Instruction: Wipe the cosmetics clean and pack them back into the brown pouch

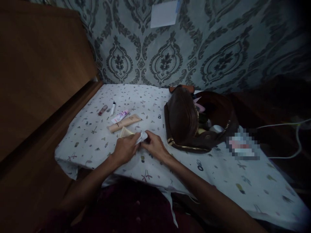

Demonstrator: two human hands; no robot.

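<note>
Both hands meet over the front part of the cloth-covered table. My left hand (126, 148) is closed round a pale yellow tube (125, 132), whose flat end sticks out at the back left. At the tube's white end (141, 137), my right hand (155, 145) has its fingers pinched together. Just behind them lies a beige tube (125, 123), with a white and pink tube (120, 116) beside it. Farther back left are a small white tube with a black cap (113, 109) and a small pinkish item (103, 110).
An unzipped brown bag (182, 119) with several items inside stands right of my hands. A blurred-out item (243, 145) lies right of it, near a white cable (297, 147). Brown wooden furniture (41, 55) borders the left; a patterned wall (165, 58) rises behind.
</note>
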